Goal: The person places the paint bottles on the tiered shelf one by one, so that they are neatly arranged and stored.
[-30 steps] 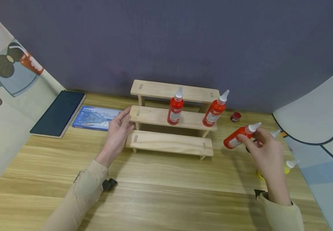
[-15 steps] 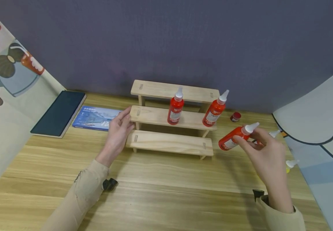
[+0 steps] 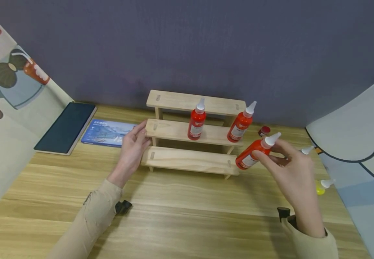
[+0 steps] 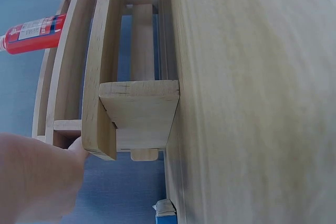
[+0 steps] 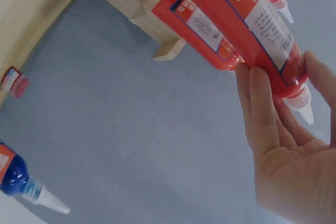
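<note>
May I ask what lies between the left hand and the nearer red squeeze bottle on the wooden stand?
Only the bare middle step shows between the left hand and that squeeze bottle, in the head view.

This looks like a walled-in craft nook; home or classroom cannot be told. A dark partition [image 3: 187,46] spans the top, a cartoon-printed panel [image 3: 15,79] the upper left, and red squeeze bottles [image 3: 197,126] stand near centre.

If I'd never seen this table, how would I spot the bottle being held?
Find the three-step wooden stand by the dark wall. Near the right end of its lowest step, the right hand holds a white-tipped red bottle. Unlike the two red bottles upright on the middle step, this one is tilted and held.
</note>
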The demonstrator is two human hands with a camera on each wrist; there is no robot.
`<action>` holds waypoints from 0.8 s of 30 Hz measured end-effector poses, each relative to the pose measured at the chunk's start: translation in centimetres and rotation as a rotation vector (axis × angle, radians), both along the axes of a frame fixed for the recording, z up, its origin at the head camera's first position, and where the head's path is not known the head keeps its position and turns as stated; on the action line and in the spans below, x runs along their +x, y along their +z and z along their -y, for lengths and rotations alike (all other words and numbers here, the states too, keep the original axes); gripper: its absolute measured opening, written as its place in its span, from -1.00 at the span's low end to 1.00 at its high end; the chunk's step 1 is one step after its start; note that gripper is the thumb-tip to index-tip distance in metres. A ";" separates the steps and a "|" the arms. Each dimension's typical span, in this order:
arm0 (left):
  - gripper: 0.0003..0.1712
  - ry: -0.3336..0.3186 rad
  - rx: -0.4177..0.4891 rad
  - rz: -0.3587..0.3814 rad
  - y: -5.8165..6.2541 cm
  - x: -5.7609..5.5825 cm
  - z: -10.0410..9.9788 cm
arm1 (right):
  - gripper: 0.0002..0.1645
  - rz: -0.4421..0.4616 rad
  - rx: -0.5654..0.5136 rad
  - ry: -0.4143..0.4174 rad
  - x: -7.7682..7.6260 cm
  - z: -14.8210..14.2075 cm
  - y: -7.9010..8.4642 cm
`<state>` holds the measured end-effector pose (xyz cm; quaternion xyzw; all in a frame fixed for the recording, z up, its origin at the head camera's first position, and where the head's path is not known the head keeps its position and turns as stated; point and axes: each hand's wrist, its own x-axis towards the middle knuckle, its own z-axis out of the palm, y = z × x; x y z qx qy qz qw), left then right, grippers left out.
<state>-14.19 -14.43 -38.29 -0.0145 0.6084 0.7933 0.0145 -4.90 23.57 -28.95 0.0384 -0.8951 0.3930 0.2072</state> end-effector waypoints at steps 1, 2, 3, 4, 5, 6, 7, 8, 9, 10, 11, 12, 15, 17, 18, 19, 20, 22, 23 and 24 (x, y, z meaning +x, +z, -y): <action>-0.41 0.000 -0.001 0.000 0.0 0.0 0.0 | -0.51 -0.001 0.001 0.007 -0.1 0.1 0.1; -0.41 0.001 -0.001 0.001 0.0 0.0 0.0 | -0.51 -0.002 0.001 0.013 -0.1 0.3 0.3; -0.41 0.001 -0.002 0.001 0.0 0.0 0.0 | -0.51 -0.002 0.002 0.020 -0.2 0.5 0.4; -0.40 0.001 -0.001 0.002 0.0 0.0 0.0 | -0.51 0.000 0.002 0.025 -0.2 0.7 0.5; -0.40 0.000 -0.003 0.003 0.0 0.0 0.1 | -0.51 0.002 -0.001 0.030 -0.3 0.9 0.6; -0.40 0.000 -0.002 0.003 0.0 0.0 0.0 | -0.51 0.003 -0.001 0.034 -0.3 1.0 0.6; -0.40 0.000 -0.002 0.004 0.0 0.0 0.0 | -0.51 0.004 -0.001 0.037 -0.4 1.2 0.7; -0.40 0.000 -0.002 0.003 0.0 -0.1 0.0 | -0.52 0.006 -0.003 0.039 -0.4 1.3 0.8; -0.40 -0.001 -0.002 0.001 -0.1 -0.1 0.1 | -0.52 0.009 -0.008 0.043 -0.4 1.5 0.8; -0.40 -0.002 -0.002 -0.001 -0.1 0.0 0.1 | -0.52 0.010 -0.010 0.048 -0.4 1.6 0.9; -0.40 -0.003 -0.001 -0.003 -0.1 -0.1 0.1 | -0.53 0.006 -0.010 0.053 -0.5 1.8 1.0; -0.40 -0.005 0.001 -0.005 -0.1 -0.1 0.1 | -0.53 0.005 -0.014 0.060 -0.5 2.0 1.1; -0.40 -0.007 0.005 -0.011 -0.1 0.0 0.1 | -0.55 0.007 -0.026 0.088 -0.7 2.6 1.4; -0.41 -0.006 0.006 -0.012 -0.1 -0.1 0.1 | -0.56 0.009 -0.034 0.108 -0.8 3.0 1.6; -0.41 -0.005 0.006 -0.013 -0.1 -0.1 0.1 | -0.57 0.012 -0.037 0.116 -0.9 3.2 1.7; -0.41 -0.003 0.005 -0.013 -0.1 -0.1 0.1 | -0.57 0.012 -0.037 0.122 -0.9 3.5 1.7; -0.41 -0.002 0.006 -0.012 -0.1 -0.1 0.1 | -0.57 0.012 -0.040 0.129 -0.9 3.6 1.8; -0.41 0.000 0.008 -0.009 -0.1 -0.1 0.1 | -0.55 0.012 -0.038 0.140 -1.0 4.0 1.9; -0.41 0.000 0.010 -0.007 -0.1 -0.1 0.1 | -0.55 0.011 -0.038 0.147 -1.0 4.2 1.9; -0.41 0.000 0.011 -0.005 -0.1 -0.1 0.1 | -0.53 0.011 -0.036 0.155 -1.0 4.4 1.9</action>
